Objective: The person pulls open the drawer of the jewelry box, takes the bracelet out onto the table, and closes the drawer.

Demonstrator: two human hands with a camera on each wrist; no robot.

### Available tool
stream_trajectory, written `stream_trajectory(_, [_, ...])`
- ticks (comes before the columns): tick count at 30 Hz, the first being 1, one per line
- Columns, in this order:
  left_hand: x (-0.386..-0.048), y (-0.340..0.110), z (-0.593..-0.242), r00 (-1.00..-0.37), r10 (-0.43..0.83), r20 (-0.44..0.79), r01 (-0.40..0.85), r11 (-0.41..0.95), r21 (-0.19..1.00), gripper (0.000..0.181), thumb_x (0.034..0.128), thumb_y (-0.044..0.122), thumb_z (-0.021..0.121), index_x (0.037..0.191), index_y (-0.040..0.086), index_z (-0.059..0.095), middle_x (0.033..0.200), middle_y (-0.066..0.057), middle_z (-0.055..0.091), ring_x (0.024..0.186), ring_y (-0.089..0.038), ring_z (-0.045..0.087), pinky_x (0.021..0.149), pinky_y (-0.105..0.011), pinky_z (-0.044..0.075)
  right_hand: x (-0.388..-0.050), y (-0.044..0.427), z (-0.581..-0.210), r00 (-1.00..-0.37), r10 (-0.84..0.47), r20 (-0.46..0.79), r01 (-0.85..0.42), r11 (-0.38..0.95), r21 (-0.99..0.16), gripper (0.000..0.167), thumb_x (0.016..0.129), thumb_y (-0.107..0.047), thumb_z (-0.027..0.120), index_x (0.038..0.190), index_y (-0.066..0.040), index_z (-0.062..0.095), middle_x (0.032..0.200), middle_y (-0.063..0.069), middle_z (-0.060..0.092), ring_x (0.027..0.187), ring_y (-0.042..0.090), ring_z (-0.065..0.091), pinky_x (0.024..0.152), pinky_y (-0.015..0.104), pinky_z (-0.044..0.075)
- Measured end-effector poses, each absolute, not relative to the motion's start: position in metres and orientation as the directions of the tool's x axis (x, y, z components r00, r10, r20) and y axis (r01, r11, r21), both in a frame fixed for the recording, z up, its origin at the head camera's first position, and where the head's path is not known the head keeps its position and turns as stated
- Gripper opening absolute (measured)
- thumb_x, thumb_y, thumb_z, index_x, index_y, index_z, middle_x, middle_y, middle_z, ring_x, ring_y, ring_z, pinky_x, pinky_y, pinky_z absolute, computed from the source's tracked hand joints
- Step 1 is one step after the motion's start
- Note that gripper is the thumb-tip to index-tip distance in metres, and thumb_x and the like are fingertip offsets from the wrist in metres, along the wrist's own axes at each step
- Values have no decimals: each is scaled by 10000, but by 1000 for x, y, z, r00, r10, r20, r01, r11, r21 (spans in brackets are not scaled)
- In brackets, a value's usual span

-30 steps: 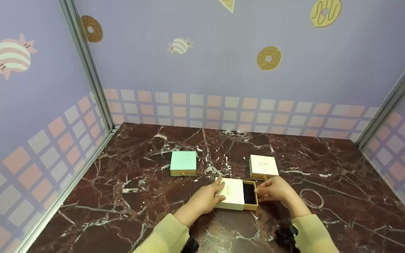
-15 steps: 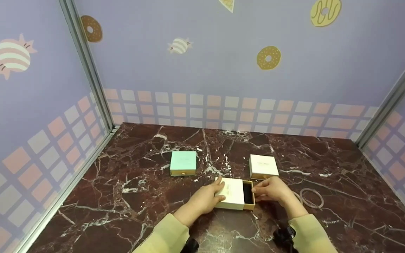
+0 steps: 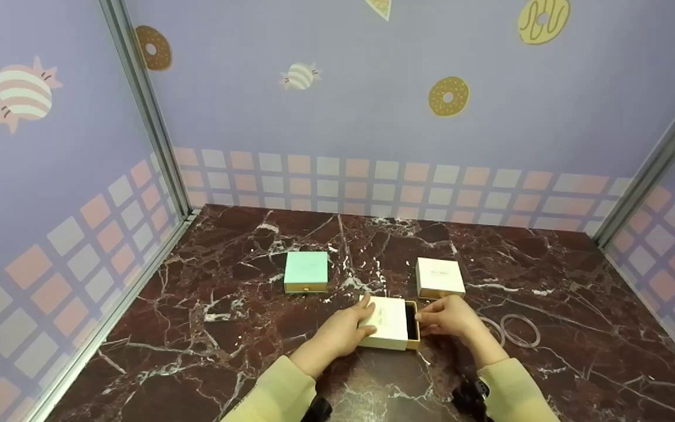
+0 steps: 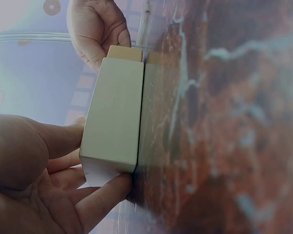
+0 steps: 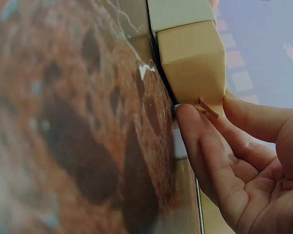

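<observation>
On the right hand [image 3: 450, 316], the fingers are only lightly bent, the thumb parted from the rest. Their tips touch the end of the drawer [image 5: 188, 58], thumb at its upper edge, the others lower down about a small tab [image 5: 208, 107]; I don't see that tab pinched. The left hand [image 3: 340, 331] grips the far end of the cream outer cover [image 3: 390, 322], thumb and forefinger over the top, another finger low against the end near the desk [image 3: 226, 351]. My guess is that it braces the cover so the drawer can slide without dragging everything along.

The box sits flat between the two hands, a strip of black lining showing where the drawer sticks out. Just behind it stands a white box [image 3: 440, 276], and farther left a turquoise box [image 3: 306, 272], both facing front, perhaps set back to leave working room. Right of the wrist lie two pale rings [image 3: 537, 335], side by side, one partly hidden by the arm.
</observation>
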State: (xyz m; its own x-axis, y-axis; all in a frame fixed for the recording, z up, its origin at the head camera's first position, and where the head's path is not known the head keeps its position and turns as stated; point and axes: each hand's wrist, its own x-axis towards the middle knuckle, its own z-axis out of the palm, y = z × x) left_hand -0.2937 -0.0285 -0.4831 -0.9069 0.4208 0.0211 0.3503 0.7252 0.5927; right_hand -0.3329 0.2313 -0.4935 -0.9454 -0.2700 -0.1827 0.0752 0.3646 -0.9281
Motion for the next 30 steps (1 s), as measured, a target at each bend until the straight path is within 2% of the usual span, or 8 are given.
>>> stream_trajectory(4, [-294,-29,-483,-907,420,21,350,725,593,572,1016,240,641,1529,46,480,1676,-121,332,1454,-374,472,1192,-497,430,-332,230,-494,-950,-258,-176,71,372,-926,259,949,-11,703,1063,220,693,910,191,777,731,167,757,734,315,669])
stream_trajectory(11, [-295,-29,-484,-907,420,25,351,725,592,567,1017,237,640,1527,44,482,1675,-121,331,1445,-382,480,1189,-500,433,-333,229,-496,-953,-253,-167,68,361,-930,240,939,-8,712,1043,209,706,879,138,773,716,154,755,718,289,665])
stream_trajectory(18, [-295,-29,-484,-905,425,37,365,728,580,564,1012,232,647,1517,34,493,1663,-137,352,1438,-383,489,1188,-490,437,-333,226,-498,-955,-248,-165,64,373,-926,241,949,-18,703,1054,198,709,906,170,777,745,163,763,731,298,666])
stream_trajectory(30, [-295,-29,-485,-903,427,51,377,730,569,558,1006,233,651,1507,33,509,1656,-142,365,1414,-390,516,1172,-494,455,-332,222,-498,-949,-280,-143,38,348,-937,267,952,-43,713,1051,205,704,872,144,774,721,145,753,708,283,663])
